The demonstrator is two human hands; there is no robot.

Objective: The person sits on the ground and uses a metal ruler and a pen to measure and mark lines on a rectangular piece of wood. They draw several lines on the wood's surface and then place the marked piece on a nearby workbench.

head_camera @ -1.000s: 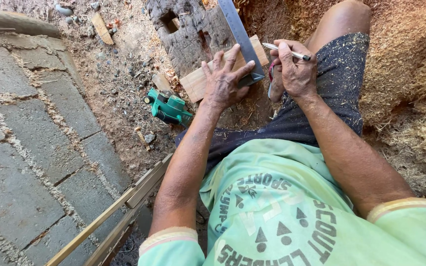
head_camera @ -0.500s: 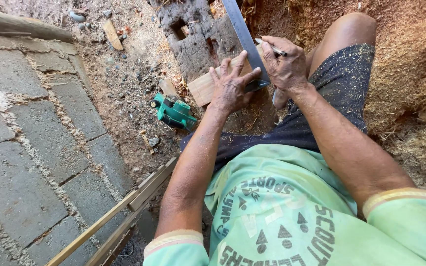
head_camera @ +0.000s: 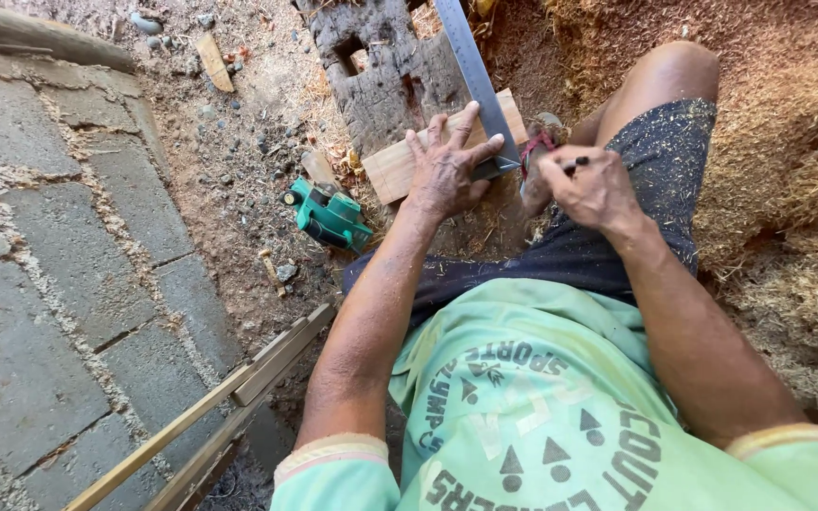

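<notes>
Our wooden board (head_camera: 400, 166) lies at twelve o'clock on a dark block (head_camera: 385, 66). Our left hand (head_camera: 447, 170) presses flat on board and metal square (head_camera: 477, 76); our right hand (head_camera: 591, 186), at two o'clock, grips a pencil (head_camera: 577, 165). A green tool (head_camera: 328, 216) sits at ten.

Two bare hands: left hand (head_camera: 447, 175), right hand (head_camera: 591, 185). One pale rectangular wooden board (head_camera: 400, 170) at upper centre. One long grey metal ruler (head_camera: 472, 61). One dark pencil (head_camera: 575, 165). One green power tool (head_camera: 328, 214). One weathered notched timber block (head_camera: 390, 66). Two thin wooden battens (head_camera: 210, 407), lower left.
</notes>
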